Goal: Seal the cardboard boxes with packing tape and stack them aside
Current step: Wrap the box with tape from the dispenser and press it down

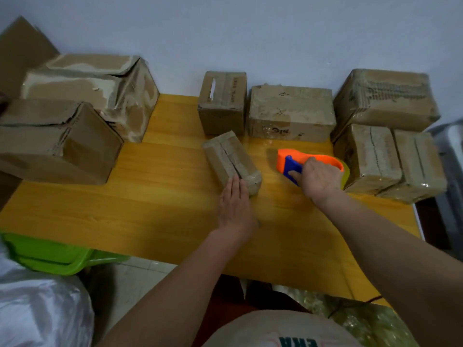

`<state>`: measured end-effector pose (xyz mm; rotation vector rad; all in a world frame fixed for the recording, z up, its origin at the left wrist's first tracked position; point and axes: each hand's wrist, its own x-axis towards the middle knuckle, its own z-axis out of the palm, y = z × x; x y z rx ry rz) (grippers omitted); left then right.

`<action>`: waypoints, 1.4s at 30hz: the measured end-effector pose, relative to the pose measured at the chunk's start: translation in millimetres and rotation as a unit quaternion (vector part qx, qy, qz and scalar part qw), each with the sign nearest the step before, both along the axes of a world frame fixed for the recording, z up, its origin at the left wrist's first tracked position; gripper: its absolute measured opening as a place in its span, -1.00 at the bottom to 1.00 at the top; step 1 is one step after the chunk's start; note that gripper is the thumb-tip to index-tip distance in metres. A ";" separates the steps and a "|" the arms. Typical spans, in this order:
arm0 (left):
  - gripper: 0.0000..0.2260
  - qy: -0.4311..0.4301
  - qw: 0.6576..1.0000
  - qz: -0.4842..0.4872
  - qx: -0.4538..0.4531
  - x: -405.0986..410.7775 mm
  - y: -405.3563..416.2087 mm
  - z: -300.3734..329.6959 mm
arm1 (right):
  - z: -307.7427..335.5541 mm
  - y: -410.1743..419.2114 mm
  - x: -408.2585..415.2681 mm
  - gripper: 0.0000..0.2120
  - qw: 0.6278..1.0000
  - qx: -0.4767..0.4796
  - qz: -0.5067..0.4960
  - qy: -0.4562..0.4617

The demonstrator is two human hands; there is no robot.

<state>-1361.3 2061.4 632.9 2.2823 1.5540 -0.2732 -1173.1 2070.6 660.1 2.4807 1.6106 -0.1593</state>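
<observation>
The small cardboard box (231, 161) lies in the middle of the wooden table (150, 209), turned at an angle, with its top seam still showing as a dark slit between the flaps. The left hand (234, 206) rests flat on the near end of this box, fingers straight and pressed together. The right hand (319, 177) is well apart from it, curled around the blue grip of the orange tape dispenser (310, 162), which sits on the table just beside the box.

Several risks follow from this position. The box is light and held only at one end — if the dispenser is pulled along the seam with force, the far end may swing or slide on the smooth table, and the tape would land crooked. The near end already looks glossy, perhaps from tape, though the picture is too soft to be sure. The left fingers lie right over the seam line, so the toothed blade could meet them if they do not move in time. Also, the taped boxes at the right (390, 161) stand close to the dispenser — a wide arm movement could knock them.
</observation>
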 end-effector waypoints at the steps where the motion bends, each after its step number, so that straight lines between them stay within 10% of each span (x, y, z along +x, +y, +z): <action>1: -0.11 0.005 1.000 -0.008 0.001 0.3 -0.6 1.0 | -7.8 -2.1 1.1 -0.58 0.999 0.007 -0.023 0.022; 11: -0.40 0.079 0.971 -0.190 0.121 -41.1 58.5 9.0 | -64.0 -30.4 3.7 -0.51 0.988 -0.096 -0.070 0.097; 16: -0.27 0.064 0.978 -0.161 0.114 -35.6 61.3 -1.8 | -59.5 -21.7 -3.6 -0.65 0.985 0.094 -0.064 0.132; 19: -0.18 0.071 0.972 -0.162 0.156 -29.4 59.2 0.3 | -57.2 -10.0 -33.0 -0.72 0.935 0.272 0.078 0.213; 24: -0.17 0.048 0.978 -0.157 0.127 -31.4 68.3 -4.5 | -70.5 4.0 -66.4 -0.69 0.902 0.262 0.269 0.213; 29: -0.24 0.000 0.981 -0.178 0.081 -49.5 81.9 -22.4 | -77.4 20.4 -61.9 -0.62 0.923 0.190 0.200 0.269; 34: -0.23 -0.002 0.980 -0.179 0.085 -53.0 78.1 -29.1 | -62.9 46.9 -55.4 -0.63 0.835 0.135 0.020 0.533; 42: -0.22 0.047 0.987 -0.115 0.105 -46.7 63.8 -30.9 | -48.3 64.0 -42.2 -0.38 0.816 -0.008 -0.163 0.554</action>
